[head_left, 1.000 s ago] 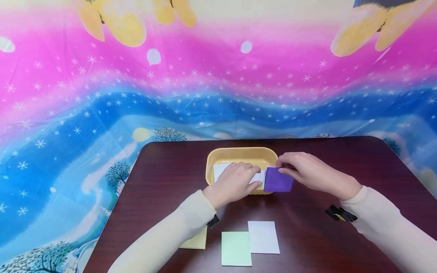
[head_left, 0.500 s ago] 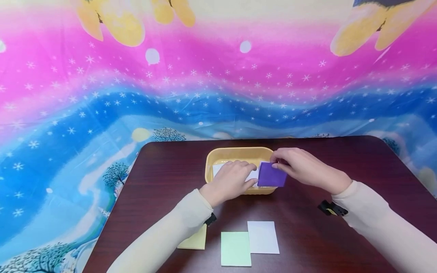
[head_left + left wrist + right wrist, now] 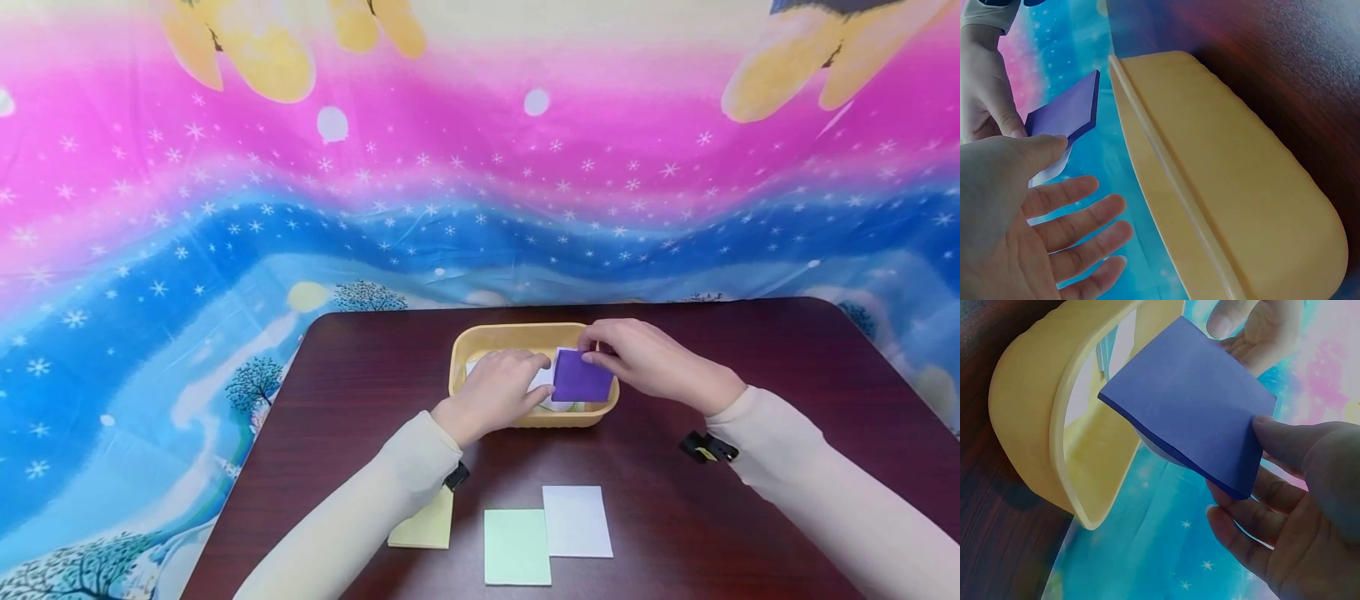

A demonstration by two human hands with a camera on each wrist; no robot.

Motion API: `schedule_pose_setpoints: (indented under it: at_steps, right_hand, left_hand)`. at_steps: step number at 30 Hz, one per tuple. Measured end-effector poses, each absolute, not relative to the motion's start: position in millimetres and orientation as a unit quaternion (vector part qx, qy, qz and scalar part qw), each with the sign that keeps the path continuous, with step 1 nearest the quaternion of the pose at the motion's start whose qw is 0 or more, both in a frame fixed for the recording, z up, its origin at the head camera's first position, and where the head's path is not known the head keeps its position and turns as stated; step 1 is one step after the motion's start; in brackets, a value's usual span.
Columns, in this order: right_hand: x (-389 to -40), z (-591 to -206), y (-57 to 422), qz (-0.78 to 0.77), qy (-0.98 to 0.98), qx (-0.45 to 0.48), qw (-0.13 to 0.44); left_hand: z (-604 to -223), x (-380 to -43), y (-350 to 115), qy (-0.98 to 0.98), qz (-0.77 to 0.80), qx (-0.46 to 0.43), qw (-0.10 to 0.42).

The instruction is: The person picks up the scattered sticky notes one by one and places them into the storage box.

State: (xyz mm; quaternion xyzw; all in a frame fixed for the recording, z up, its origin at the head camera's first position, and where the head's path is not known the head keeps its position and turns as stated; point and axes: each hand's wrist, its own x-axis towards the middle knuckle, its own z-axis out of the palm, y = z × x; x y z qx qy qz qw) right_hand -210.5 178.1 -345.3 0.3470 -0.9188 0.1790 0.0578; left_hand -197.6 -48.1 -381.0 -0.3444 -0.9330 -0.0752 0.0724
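My right hand (image 3: 654, 360) pinches a purple sticky note pad (image 3: 582, 377) by its edge, thumb on top and fingers beneath, over the right part of a yellow plastic basin (image 3: 534, 419). In the right wrist view a whitish layer shows under the purple pad (image 3: 1188, 403). My left hand (image 3: 497, 388) hovers over the basin's left part, palm down, its fingers loosely extended. Its thumb overlaps the pad's near corner in the left wrist view. White paper (image 3: 542, 380) lies inside the basin, partly hidden by the left hand.
On the dark wooden table (image 3: 360, 392), nearer to me, lie a light green pad (image 3: 517, 547), a white pad (image 3: 578, 522) touching its side, and a yellow pad (image 3: 423, 525) partly under my left sleeve. A colourful printed cloth (image 3: 480, 167) hangs behind the table.
My right hand has moved left and slightly away from me, bringing the purple pad from the basin's right rim to over its inside. The left hand has shifted slightly left.
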Motion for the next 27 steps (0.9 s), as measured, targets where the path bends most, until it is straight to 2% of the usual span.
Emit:
schedule_pose_setpoints:
  at_steps: [27]
  right_hand:
    - [-227, -376, 164, 0.175, -0.923, 0.342, 0.0]
  left_hand:
    - [-391, -208, -58, -0.943, -0.068, -0.32, 0.058]
